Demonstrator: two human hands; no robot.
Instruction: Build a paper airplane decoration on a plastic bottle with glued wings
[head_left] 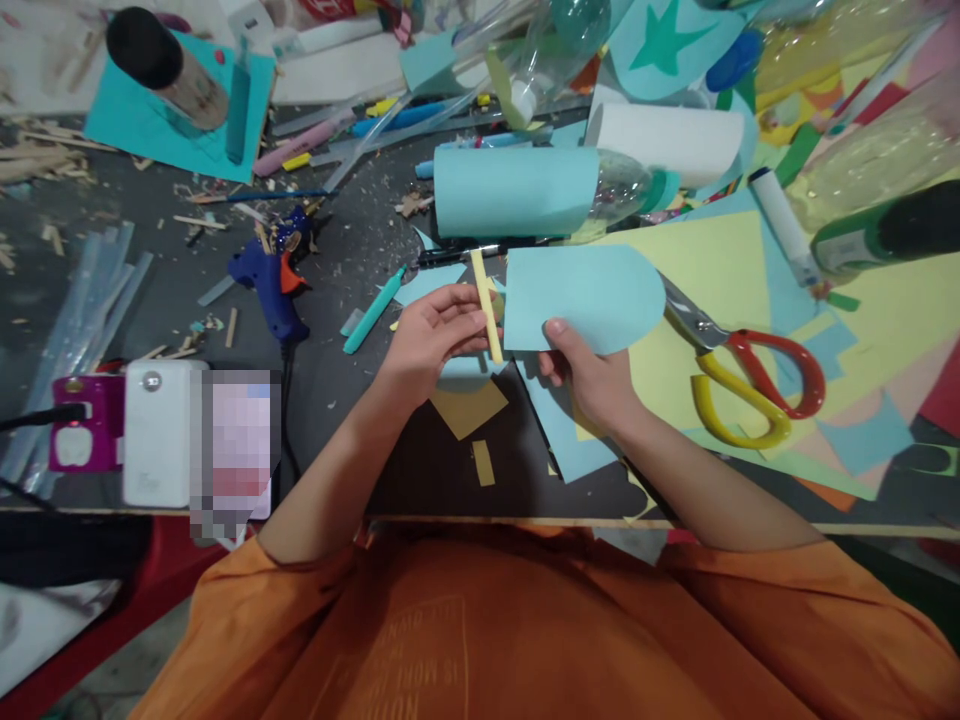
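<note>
- A narrow yellow paper strip (487, 305) is pinched in the closed fingers of the left hand (431, 335).
- A light blue paper piece (581, 297) is gripped at its near edge by the right hand (589, 375), thumb on top.
- The blue piece is flat-edged on the left and rounded on the right, its long axis running left-right.
- The strip stands near-to-far, apparently touching the blue piece's left edge, above the dark table (360, 250).

A dark grey desk (352, 250) speckled with wood shavings carries the clutter. Blue glue gun (271, 285) lies on it; just right of the gun, a teal marker pen (373, 310). Far right of the gun, red-and-yellow-handled scissors (739, 375) rest on yellow paper sheets (712, 270). Below-left of the gun, a white power bank (156, 432).
</note>
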